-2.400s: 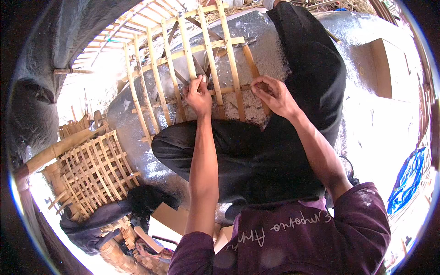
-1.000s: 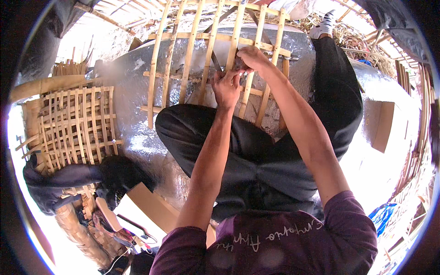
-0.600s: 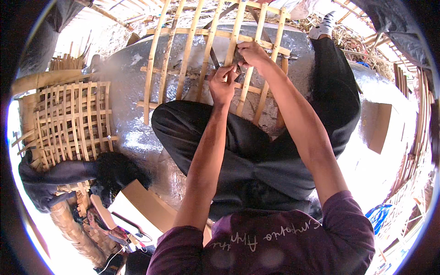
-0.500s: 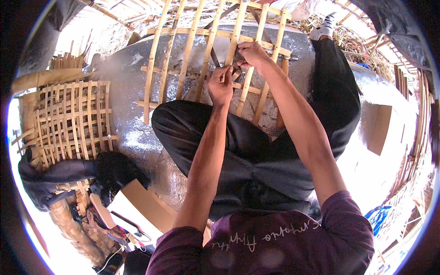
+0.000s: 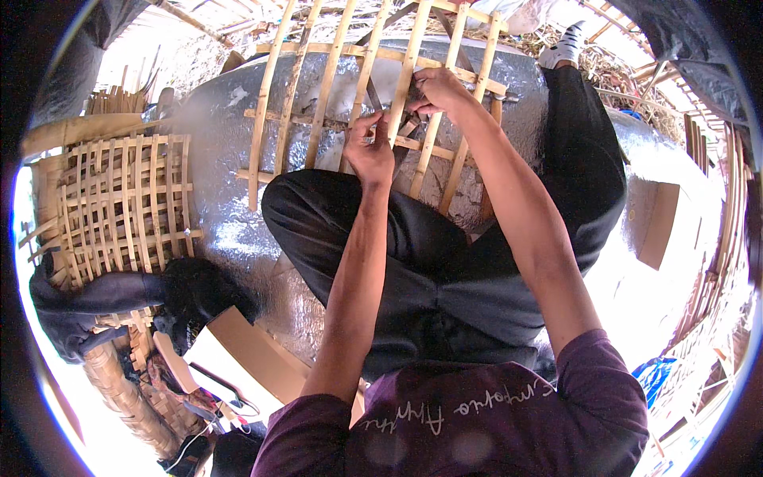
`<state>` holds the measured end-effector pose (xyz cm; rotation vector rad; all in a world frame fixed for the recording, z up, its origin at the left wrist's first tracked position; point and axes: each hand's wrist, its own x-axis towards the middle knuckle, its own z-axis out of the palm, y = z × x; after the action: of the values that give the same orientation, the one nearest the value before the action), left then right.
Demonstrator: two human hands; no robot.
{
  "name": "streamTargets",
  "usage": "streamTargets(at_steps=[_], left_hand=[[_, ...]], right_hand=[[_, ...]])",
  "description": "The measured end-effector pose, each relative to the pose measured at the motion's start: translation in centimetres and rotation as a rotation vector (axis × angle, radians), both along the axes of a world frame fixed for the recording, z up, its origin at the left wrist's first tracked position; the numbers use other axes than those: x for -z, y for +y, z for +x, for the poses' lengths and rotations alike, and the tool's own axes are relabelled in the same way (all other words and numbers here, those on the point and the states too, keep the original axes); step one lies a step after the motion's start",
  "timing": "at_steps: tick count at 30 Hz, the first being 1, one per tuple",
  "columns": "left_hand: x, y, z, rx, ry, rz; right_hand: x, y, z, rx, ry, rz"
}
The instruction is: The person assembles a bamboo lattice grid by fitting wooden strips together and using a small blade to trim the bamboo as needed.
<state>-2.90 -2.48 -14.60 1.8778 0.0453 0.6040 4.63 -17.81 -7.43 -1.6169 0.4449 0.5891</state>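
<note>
A bamboo lattice [image 5: 323, 103] of long pale slats and crosspieces lies in front of me, reaching toward my bent leg. Dark flat strips [image 5: 466, 56] cross behind its slats. My left hand [image 5: 371, 155] is at a lower crossing near the middle, thumb and fingers closed by a slat; what they pinch is hidden. Just right of it and a little farther off, my right hand [image 5: 442, 91] has its fingers curled in beside the same slat. Something dark shows at those fingertips, too small to make out. A short brown strip end [image 5: 409, 125] sticks out between the hands.
Silvery sheeting [image 5: 226, 167] covers the ground under the lattice. At left stands a woven bamboo panel [image 5: 127, 203] with dark cloth [image 5: 199, 294] below it. An open cardboard box [image 5: 258, 358] is by my left elbow; another cardboard piece [image 5: 660, 225] lies far right.
My left hand has shifted slightly left and down, its fingers loosening a little from the crossing. The right hand has edged slightly right; the lattice has barely moved.
</note>
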Motion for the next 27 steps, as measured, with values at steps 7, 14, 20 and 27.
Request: streamTargets(at_steps=[7,14,20,27], left_hand=[[-0.1,-0.3,-0.5,0.04,0.034,0.018],[-1.3,-0.9,-0.6,0.042,0.024,0.028],[-1.2,-0.9,-0.6,0.057,0.062,0.021],[-1.6,-1.2,-0.6,0.069,0.033,-0.032]], right_hand=[[-0.4,0.3,-0.2,0.033,0.004,-0.006],[0.7,0.0,-0.3,0.042,-0.015,0.044],[0.9,0.1,-0.1,0.073,-0.041,-0.012],[0.2,0.2,-0.3,0.041,-0.023,-0.024]])
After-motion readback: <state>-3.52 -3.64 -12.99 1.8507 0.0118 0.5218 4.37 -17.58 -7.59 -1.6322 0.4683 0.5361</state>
